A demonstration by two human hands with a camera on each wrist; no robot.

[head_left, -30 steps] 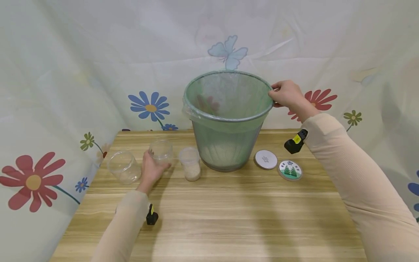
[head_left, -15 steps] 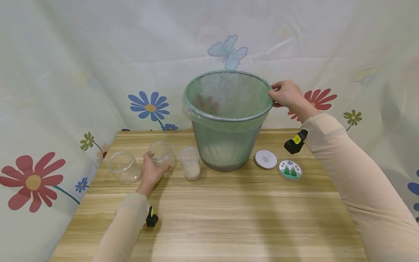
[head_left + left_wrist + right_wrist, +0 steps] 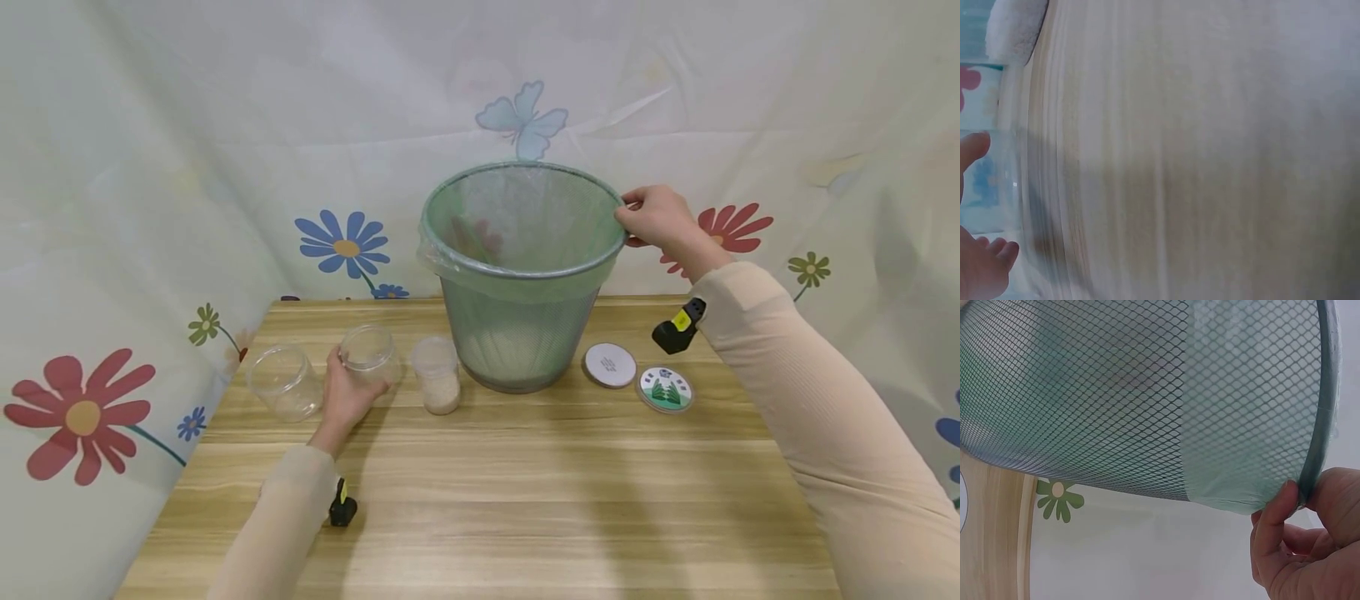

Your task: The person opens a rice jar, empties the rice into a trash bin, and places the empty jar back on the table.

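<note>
on bin rim (image 3: 525,274), right hand (image 3: 660,215)

We can't read any wording outright. White disc (image 3: 610,366): a few short lines of dark print, too small for us. Green-and-white disc (image 3: 666,390): dark characters either side of a blue emblem, above a green leaf motif (we can't resolve a single one). Yellow labels (image 3: 682,320) on the black wrist cameras (image 3: 672,337): too small to read.

Jar (image 3: 372,357) partly behind left grip (image 3: 348,402)
</note>
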